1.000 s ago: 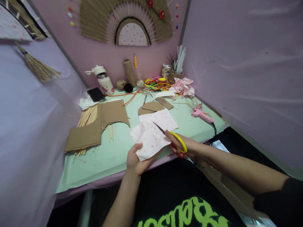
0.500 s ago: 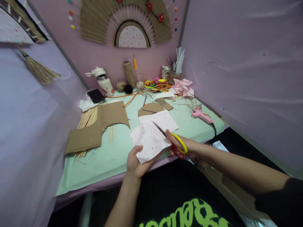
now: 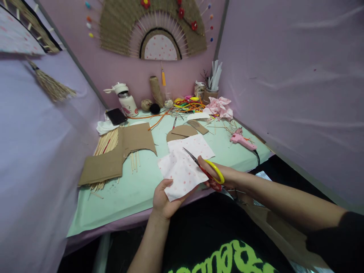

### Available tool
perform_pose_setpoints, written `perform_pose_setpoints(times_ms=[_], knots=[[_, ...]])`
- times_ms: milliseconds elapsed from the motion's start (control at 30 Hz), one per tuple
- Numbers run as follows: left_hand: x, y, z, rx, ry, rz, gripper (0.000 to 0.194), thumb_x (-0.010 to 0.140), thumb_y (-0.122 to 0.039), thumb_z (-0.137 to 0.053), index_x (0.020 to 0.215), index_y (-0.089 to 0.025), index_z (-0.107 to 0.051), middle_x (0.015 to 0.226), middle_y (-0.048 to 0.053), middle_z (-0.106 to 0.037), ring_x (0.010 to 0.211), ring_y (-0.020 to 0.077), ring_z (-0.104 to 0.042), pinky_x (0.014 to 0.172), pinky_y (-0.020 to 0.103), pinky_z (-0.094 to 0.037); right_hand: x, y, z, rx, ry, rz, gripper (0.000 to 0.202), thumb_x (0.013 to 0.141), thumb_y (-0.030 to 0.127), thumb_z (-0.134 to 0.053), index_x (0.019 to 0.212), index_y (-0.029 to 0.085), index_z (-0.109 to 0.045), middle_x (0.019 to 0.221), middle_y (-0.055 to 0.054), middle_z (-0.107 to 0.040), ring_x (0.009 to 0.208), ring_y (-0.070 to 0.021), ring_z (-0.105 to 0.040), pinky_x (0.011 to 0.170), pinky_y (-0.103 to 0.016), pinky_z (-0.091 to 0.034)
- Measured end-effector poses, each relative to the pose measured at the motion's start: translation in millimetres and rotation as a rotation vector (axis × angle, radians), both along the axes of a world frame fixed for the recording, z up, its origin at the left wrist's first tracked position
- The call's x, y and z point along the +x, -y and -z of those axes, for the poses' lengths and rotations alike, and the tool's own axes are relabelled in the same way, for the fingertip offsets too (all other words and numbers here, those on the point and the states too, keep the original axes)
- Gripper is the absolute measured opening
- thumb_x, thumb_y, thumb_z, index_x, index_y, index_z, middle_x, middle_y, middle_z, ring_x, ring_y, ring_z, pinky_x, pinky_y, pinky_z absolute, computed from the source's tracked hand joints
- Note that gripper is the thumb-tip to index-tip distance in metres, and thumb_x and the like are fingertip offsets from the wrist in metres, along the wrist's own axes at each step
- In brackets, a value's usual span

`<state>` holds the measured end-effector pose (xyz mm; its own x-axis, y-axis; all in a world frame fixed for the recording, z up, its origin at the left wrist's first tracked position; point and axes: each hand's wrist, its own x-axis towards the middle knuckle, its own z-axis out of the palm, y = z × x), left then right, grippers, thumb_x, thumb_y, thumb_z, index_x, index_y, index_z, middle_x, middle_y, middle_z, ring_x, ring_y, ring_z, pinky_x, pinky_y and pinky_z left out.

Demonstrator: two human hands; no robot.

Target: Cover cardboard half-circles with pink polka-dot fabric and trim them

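A piece of white fabric with pink dots [image 3: 183, 176] is pinched in my left hand [image 3: 165, 197], its thumb on top and the fingers underneath. My right hand [image 3: 213, 176] grips a pair of scissors [image 3: 213, 168] with yellow and red handles. The scissor blades point up and left and lie over the fabric's right side; whether they are parted is hard to make out. Behind it, a second piece of dotted fabric [image 3: 199, 144] lies on the table, partly over a rounded piece of cardboard [image 3: 182, 131].
Cut cardboard [image 3: 138, 138] with thin sticks [image 3: 106, 142] lies at left. A pink glue gun [image 3: 242, 139] rests at right, its cord over the edge. Along the back stand a bottle [image 3: 127, 104], twine spool [image 3: 156, 91], colourful cords [image 3: 189, 104] and crumpled pink fabric [image 3: 220, 107].
The held fabric has shifted slightly down and right, with its near edge lower. Both hands keep their grip, and the view has tilted slightly upward.
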<state>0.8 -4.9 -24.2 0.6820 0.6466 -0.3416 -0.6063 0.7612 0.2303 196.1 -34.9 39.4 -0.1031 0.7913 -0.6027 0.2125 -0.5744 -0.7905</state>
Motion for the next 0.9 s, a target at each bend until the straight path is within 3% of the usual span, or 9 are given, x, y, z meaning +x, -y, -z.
perform_pose_setpoints(times_ms=[500, 700, 900], knots=[[-1, 0, 3.5, 0.048, 0.041, 0.035, 0.076, 0.08, -0.012, -0.048, 0.152, -0.022, -0.026, 0.14, 0.013, -0.056, 0.127, 0.0314, -0.054, 0.113, 0.059, -0.029, 4, -1, 9.3, -0.021, 0.046, 0.094, 0.064, 0.088, 0.076, -0.027, 0.06, 0.02, -0.041, 0.037, 0.006, -0.038, 0.026, -0.0046, -0.029, 0.027, -0.016, -0.023], [-1, 0, 1.4, 0.014, -0.003, 0.006, 0.077, 0.079, -0.012, -0.048, 0.152, -0.023, -0.026, 0.138, 0.012, -0.058, 0.126, 0.032, -0.055, 0.113, 0.06, -0.029, 8, -2, 19.2, -0.018, 0.095, 0.075, 0.065, 0.086, 0.078, -0.029, 0.062, 0.02, -0.042, 0.037, 0.006, -0.039, 0.026, -0.0054, -0.031, 0.027, -0.017, -0.021], [-1, 1, -0.6, -0.003, -0.019, -0.002, 0.076, 0.078, -0.011, -0.047, 0.151, -0.022, -0.028, 0.135, 0.012, -0.06, 0.125, 0.0318, -0.056, 0.113, 0.061, -0.028, 6, -1, 12.2, 0.02, 0.064, 0.006, 0.073, 0.084, 0.083, -0.018, 0.056, 0.019, -0.042, 0.035, 0.005, -0.037, 0.026, -0.0053, -0.03, 0.028, -0.017, -0.024]])
